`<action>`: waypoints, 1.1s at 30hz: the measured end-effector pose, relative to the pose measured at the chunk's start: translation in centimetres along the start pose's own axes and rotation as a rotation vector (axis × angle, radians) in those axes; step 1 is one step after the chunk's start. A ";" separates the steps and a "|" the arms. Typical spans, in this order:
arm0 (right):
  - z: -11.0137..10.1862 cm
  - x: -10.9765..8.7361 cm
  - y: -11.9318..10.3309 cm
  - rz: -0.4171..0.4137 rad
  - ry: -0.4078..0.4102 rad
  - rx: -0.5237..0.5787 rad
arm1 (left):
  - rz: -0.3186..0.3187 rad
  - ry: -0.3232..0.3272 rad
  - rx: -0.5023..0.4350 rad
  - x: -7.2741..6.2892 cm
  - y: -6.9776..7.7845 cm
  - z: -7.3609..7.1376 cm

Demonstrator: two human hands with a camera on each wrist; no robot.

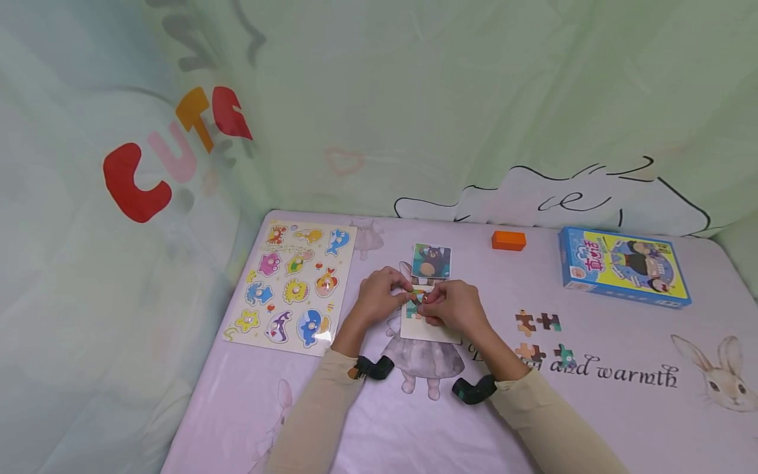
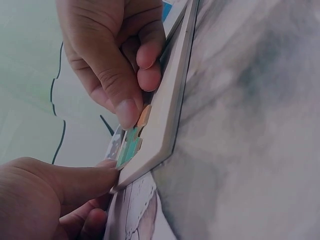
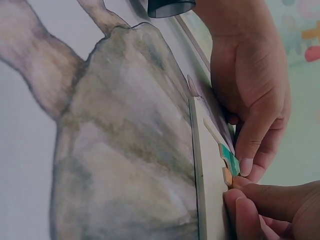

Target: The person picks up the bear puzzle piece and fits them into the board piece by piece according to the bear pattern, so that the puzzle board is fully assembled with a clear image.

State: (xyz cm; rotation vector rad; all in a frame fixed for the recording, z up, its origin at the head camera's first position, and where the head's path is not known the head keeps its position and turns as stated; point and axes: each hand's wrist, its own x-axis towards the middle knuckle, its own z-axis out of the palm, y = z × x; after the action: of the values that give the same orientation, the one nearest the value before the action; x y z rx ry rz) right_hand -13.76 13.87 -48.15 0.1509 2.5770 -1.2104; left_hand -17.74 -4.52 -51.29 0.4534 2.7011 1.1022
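A cream puzzle board (image 1: 430, 331) lies before me, with joined teal and orange jigsaw pieces (image 2: 131, 145) at its far left part. My left hand (image 1: 381, 299) grips the board's left edge, its thumb beside the teal piece (image 3: 229, 156). From the other side my right hand (image 1: 458, 306) pinches a small jigsaw piece (image 1: 419, 295) against the joined ones; its fingers partly cover it. Just beyond the board is a picture card (image 1: 431, 262) of a dark bear. Loose jigsaw pieces (image 1: 548, 321) lie to the right of my right hand.
On the left lies a sea-animal peg board (image 1: 296, 286). An orange block (image 1: 508, 241) stands at the back, with a blue and yellow box (image 1: 628, 266) to its right. The printed cloth (image 1: 408, 434) covers the table, and curtains (image 1: 414, 99) hang behind it.
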 end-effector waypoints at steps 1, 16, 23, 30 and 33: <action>0.0 0.0 0.0 -0.002 0.001 -0.001 | -0.001 0.000 -0.001 0.0 0.0 0.0; -0.1 0.0 -0.3 0.001 -0.009 -0.025 | 0.009 -0.005 -0.013 0.2 -0.5 0.3; -0.1 0.0 -0.2 0.022 -0.025 -0.028 | 0.013 -0.002 -0.003 0.2 -0.5 0.3; -0.2 -0.1 -0.2 0.019 -0.028 -0.021 | 0.003 -0.012 0.011 0.4 -0.5 0.5; -0.2 -0.1 -0.3 0.019 -0.030 -0.025 | -0.004 -0.013 0.019 0.4 -0.5 0.5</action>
State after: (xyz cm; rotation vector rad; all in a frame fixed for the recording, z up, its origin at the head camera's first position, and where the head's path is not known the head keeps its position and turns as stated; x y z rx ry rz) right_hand -13.78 13.81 -47.83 0.1504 2.5583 -1.1644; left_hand -18.09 -4.42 -51.98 0.4565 2.7019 1.0694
